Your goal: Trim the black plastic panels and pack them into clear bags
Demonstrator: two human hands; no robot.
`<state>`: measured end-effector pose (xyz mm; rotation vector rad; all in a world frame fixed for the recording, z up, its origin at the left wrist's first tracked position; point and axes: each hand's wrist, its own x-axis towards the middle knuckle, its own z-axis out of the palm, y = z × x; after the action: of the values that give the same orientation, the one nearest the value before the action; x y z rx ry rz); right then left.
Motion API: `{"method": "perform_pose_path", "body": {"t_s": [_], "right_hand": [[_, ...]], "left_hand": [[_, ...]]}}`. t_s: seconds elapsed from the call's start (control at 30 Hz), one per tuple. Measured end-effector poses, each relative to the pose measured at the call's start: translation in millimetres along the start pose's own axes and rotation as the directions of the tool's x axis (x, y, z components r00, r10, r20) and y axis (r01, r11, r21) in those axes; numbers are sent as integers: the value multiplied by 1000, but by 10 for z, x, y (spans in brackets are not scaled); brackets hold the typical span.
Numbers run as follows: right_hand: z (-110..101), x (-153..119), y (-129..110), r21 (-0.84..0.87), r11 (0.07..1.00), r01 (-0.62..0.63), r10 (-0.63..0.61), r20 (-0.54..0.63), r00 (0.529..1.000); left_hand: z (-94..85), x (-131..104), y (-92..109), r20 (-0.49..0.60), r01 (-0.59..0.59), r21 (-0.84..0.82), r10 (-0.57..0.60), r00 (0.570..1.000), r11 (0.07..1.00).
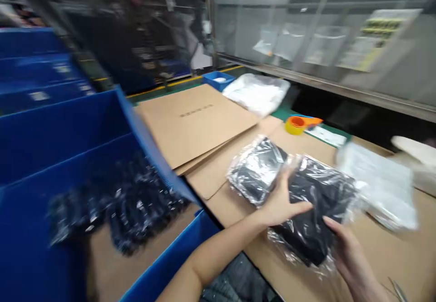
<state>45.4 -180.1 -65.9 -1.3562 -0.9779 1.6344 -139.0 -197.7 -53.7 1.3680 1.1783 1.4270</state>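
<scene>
Right hand (pixel 350 247) holds the right edge of a plastic-wrapped black packet (pixel 311 202), thumb on top, perhaps to steady the slippery film. The left hand (pixel 277 204) spreads wide over the packet's left side; whether it grips, I cannot tell. Just left of the grip lies a second wrapped packet (pixel 257 170). To the right, pale plastic bags (pixel 384 184) sit seemingly within easy reach; beyond, orange-and-yellow tape (pixel 295 126). Farther left, a blue bin (pixel 61 165) contains dark shiny bundles (pixel 143 211).

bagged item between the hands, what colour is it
The bagged item is black, in the head view.
</scene>
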Motion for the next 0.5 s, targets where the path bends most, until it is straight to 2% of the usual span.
{"method": "perform_pose_path", "body": {"t_s": [0.07, 0.17, 0.23, 0.3, 0.37, 0.4, 0.5], "right_hand": [[48, -104, 3, 20, 983, 180, -180, 18, 983], [-92, -202, 172, -142, 904, 403, -407, -2, 913], [-251, -273, 353, -257, 868, 425, -449, -39, 893], [-363, -356, 473, -297, 859, 417, -460, -91, 883], [-379, -447, 449, -291, 837, 462, -512, -122, 850], [-355, -492, 384, -283, 808, 516, -564, -120, 817], [-266, -609, 144, -225, 709, 668, -686, -1, 727]], "left_hand": [[66, -34, 5, -55, -11, -112, 5, 998, 994], [142, -122, 68, -54, -25, -148, 17, 998, 989], [181, -198, 116, 7, -58, -189, 60, 998, 980], [208, -265, 155, 85, -94, -235, 117, 990, 967], [216, -309, 184, 164, -125, -259, 171, 971, 958], [211, -322, 193, 188, -152, -252, 202, 961, 956], [173, -326, 195, 198, -307, -81, 317, 928, 948]]}}
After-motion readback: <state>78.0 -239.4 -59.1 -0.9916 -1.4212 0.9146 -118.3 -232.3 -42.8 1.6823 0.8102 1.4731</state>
